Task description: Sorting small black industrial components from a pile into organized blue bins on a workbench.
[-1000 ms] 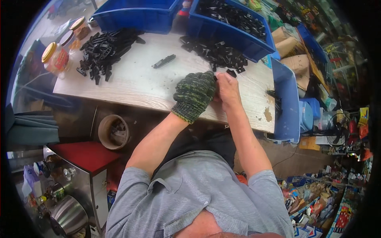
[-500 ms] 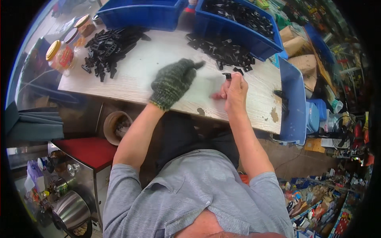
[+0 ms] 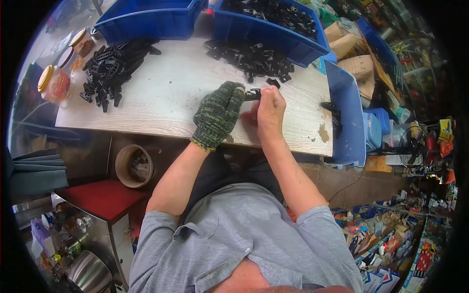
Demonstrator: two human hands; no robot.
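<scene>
My left hand (image 3: 217,113), in a dark green knitted glove, is closed around a black plastic part (image 3: 252,94) that sticks out toward the other hand. Bare and closed, my right hand (image 3: 271,108) pinches at the far end of this part; a small black piece seems to be in its fingertips, mostly hidden. The two hands almost meet above the front half of the pale table (image 3: 161,105). Just beyond them lies a heap of small black plastic pieces (image 3: 256,59). A second heap, of longer black plastic parts (image 3: 112,68), is farther left.
Two blue bins stand at the back: one (image 3: 146,23) on the left, another (image 3: 273,36) full of black pieces. Lidded jars (image 3: 54,85) line the left edge. A blue tub (image 3: 348,117) adjoins the right edge. Below the table are a round bucket (image 3: 134,166) and a red-topped cabinet (image 3: 100,198).
My hands have come together, the left moving right and the right closing in, so the black parts now meet between them. The whole view has shifted slightly.
</scene>
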